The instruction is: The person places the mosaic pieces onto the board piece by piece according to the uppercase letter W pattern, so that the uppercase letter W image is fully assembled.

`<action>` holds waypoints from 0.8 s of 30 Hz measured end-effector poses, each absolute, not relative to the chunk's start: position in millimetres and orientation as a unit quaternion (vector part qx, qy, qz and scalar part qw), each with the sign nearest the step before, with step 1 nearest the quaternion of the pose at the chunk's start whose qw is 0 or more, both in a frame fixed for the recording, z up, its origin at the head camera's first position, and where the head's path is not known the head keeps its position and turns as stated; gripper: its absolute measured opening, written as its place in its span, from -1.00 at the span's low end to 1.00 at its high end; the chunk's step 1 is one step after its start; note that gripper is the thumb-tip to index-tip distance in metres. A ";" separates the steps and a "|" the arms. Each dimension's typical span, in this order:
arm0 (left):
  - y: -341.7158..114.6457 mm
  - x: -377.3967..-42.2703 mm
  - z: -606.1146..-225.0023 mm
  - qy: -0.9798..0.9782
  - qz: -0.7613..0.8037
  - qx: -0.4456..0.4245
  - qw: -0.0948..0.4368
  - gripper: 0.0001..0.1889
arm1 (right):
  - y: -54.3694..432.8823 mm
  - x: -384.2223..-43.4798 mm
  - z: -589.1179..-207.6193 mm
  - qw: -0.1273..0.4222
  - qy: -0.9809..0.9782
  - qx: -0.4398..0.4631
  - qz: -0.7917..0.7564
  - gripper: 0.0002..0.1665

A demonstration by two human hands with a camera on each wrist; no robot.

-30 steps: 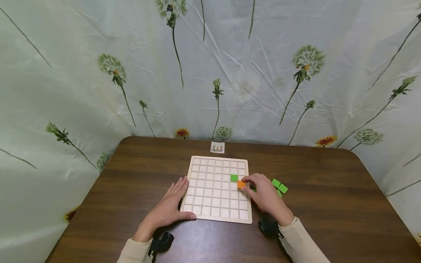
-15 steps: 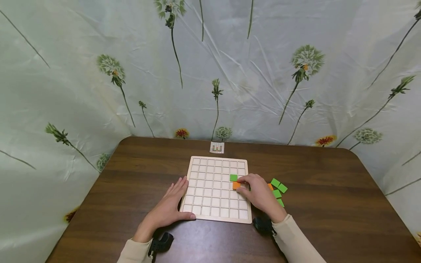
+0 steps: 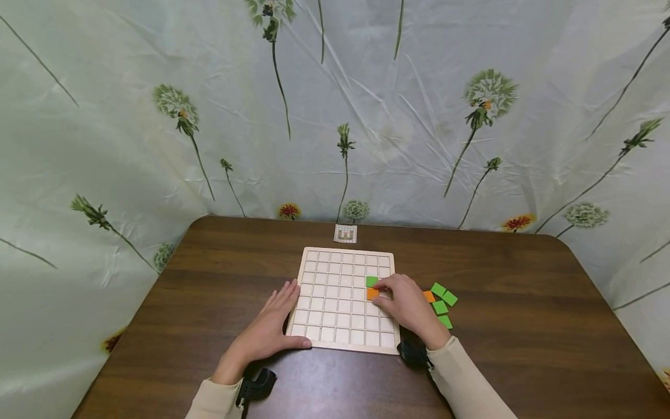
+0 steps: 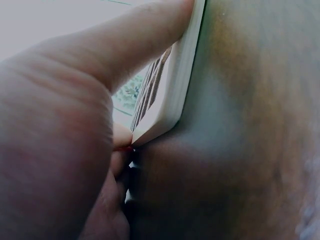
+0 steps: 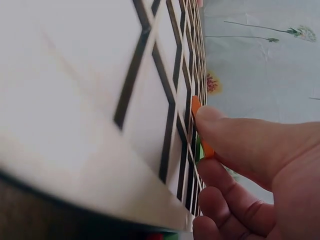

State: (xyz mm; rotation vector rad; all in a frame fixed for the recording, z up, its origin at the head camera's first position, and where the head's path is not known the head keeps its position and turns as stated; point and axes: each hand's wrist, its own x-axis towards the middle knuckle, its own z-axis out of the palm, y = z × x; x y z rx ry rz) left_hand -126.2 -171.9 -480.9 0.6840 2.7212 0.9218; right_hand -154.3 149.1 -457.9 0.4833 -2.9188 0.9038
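Note:
A pale wooden grid board (image 3: 330, 320) lies in front of me on the table. My right hand (image 3: 410, 304) pinches an orange square tile (image 3: 372, 294) between thumb and index finger. That tile overlaps the cell just in front of a green tile (image 3: 371, 281), which sits in the grid. In the right wrist view the orange tile (image 5: 202, 131) is slightly tilted at the grid, the thumb on one face. Along the board's left edge lies my left hand (image 3: 269, 327), fingers straight. Its thumb rests on the front left corner, seen also in the left wrist view.
Right of the board lie several loose green tiles (image 3: 440, 307) and an orange tile (image 3: 429, 297), partly behind the right hand. A small printed card (image 3: 345, 234) with a grid pattern lies behind the board. A flower-print curtain (image 3: 408, 145) hangs along the table's far edge.
My right hand has carried the orange tile left, from the board's right side to the cell in front of the green tile. More loose tiles show beside it. The left hand stays put.

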 end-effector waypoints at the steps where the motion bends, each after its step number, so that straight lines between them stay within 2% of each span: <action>1: -171.8 -126.2 -480.9 0.917 0.311 0.231 0.094 0.27 | 148.6 -154.2 -457.5 0.024 -0.943 0.157 0.292 -0.78; 24: -171.7 -125.5 -481.1 0.917 0.313 0.229 0.095 0.28 | 147.7 -153.0 -457.2 0.015 -0.943 0.149 0.297 -0.79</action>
